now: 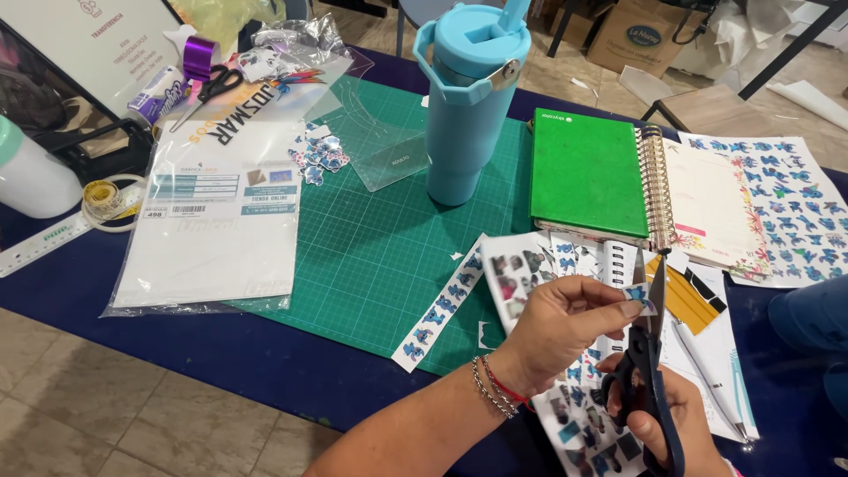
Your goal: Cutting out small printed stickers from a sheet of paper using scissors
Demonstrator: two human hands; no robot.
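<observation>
My left hand (pixel 556 331) pinches a small blue cartoon sticker cutout (pixel 639 298) between thumb and fingers, over a printed sticker sheet (pixel 521 274). My right hand (pixel 680 424) grips black-handled scissors (pixel 652 353) pointing upward, their blades closing on the small sticker. Bracelets circle my left wrist. A cut strip of blue stickers (pixel 439 305) lies on the green cutting mat (pixel 380 238) just left of my hands.
A tall light-blue tumbler (pixel 468 97) stands on the mat. A green spiral notebook (pixel 587 172) lies right of it, and a blue sticker sheet (pixel 795 203) sits far right. A paper pack in plastic (pixel 216 221), a tape roll (pixel 106 199), a ruler (pixel 40 246) and other scissors (pixel 212 88) sit left.
</observation>
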